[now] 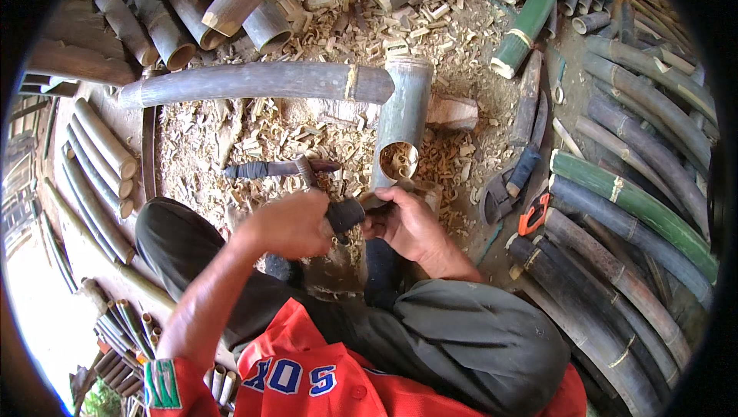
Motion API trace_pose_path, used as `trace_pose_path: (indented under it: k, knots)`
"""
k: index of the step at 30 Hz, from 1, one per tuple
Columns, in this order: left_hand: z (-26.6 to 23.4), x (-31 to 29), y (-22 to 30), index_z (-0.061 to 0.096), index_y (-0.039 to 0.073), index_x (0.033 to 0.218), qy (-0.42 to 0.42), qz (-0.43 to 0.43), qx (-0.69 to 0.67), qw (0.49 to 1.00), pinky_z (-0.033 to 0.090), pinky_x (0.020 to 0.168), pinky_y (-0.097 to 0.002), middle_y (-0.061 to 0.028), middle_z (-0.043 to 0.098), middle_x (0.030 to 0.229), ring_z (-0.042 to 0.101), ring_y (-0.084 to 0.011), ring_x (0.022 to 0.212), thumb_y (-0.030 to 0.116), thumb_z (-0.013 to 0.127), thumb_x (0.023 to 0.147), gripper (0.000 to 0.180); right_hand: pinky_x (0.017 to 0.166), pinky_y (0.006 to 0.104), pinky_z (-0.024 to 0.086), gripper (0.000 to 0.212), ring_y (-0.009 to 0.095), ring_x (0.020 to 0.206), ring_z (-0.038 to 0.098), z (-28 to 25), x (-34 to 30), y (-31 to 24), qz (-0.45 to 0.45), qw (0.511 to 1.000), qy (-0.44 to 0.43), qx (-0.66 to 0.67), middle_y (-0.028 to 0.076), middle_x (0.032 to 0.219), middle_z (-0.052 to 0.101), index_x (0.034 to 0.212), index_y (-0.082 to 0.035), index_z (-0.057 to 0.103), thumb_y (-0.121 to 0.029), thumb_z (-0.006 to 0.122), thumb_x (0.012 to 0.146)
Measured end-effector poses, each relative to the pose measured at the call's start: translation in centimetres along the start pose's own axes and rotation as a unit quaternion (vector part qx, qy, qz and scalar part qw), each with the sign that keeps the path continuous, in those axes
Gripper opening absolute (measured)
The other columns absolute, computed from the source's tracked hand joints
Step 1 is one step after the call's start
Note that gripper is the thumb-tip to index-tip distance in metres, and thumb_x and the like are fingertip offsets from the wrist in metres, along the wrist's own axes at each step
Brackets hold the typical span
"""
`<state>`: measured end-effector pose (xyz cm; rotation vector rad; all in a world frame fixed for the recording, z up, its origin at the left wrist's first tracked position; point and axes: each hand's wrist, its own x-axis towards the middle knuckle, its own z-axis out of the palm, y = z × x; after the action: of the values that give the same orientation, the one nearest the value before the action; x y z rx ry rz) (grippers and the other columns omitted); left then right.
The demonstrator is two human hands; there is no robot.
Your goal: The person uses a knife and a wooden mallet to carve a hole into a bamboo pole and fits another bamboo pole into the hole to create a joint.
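My left hand is closed around a hand tool with a black-wrapped handle; motion blurs this hand a little. My right hand is also closed, its thumb and fingers pinching the tool's far part, whose shape they mostly hide. Just beyond the right hand lies a thick grey-green bamboo tube, with a round opening full of shavings at its near end. Against this tube's far part rests the end of a long grey bamboo pole. Another black-wrapped tool lies on the shavings past my left hand.
Pale bamboo chips litter the ground. A wooden block sits under the tube. Bamboo poles lie stacked at right, beside an orange-handled tool and a sandal. Cut tubes lie far left, more poles nearer.
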<state>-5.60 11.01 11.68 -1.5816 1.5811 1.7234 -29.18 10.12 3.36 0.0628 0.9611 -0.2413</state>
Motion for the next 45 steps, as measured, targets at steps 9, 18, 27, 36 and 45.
trace_pose_path:
  k: [9,18,27,36,45]
  knots:
    - [17.0,4.7,7.9,0.053,-0.013,0.113,0.185,-0.022,-0.332,0.924,0.056,0.085,-0.053,-0.0372,0.067,0.096,0.069,-0.0502,0.097,0.034,0.078,0.083,0.062,0.074,0.0361,0.048,0.038,0.022,0.07,0.064,-3.8,-1.0,-3.1,-0.164,0.863,0.136,-0.458,0.012,0.075,0.068,0.073,-0.001,0.069,-0.032,0.058,0.09]
    - [12.4,3.5,-3.8,0.072,-0.002,0.104,0.294,-0.043,-0.309,0.903,0.056,0.072,-0.0363,-0.0098,0.074,0.086,0.067,-0.0182,0.074,0.014,0.089,0.063,0.048,0.057,0.036,0.058,0.026,0.018,0.085,0.068,0.5,2.3,-0.2,-0.112,0.955,0.067,-0.265,0.007,0.106,0.068,0.116,-0.006,0.064,-0.027,0.066,0.099]
    - [-2.5,1.0,4.2,0.073,0.005,0.082,0.387,0.016,0.26,0.884,0.056,0.07,-0.0433,-0.0169,0.072,0.078,0.072,-0.0334,0.074,0.008,0.07,0.071,0.011,0.083,0.0421,0.056,0.022,0.018,0.09,0.067,0.0,4.0,0.0,-0.158,0.954,-0.195,0.164,0.005,0.109,0.073,0.12,-0.011,0.067,-0.025,0.057,0.106]
    - [-0.2,0.6,1.6,0.069,0.004,0.083,0.345,-0.051,0.108,0.931,0.055,0.071,-0.0462,-0.0176,0.071,0.076,0.072,-0.0323,0.074,0.006,0.07,0.073,0.01,0.07,0.037,0.057,0.021,0.018,0.077,0.065,2.7,2.9,-0.4,-0.179,0.981,-0.029,0.065,0.005,0.095,0.072,0.109,-0.006,0.068,-0.024,0.059,0.104]
    - [-1.6,-0.1,11.8,0.07,0.002,0.08,0.34,-0.001,0.353,0.872,0.059,0.073,-0.0419,-0.0163,0.074,0.081,0.075,-0.0314,0.079,0.01,0.075,0.069,0.014,0.08,0.039,0.058,0.025,0.019,0.086,0.07,0.9,2.2,-0.7,-0.138,0.941,-0.151,0.271,0.007,0.1,0.074,0.114,-0.007,0.068,-0.026,0.053,0.108]
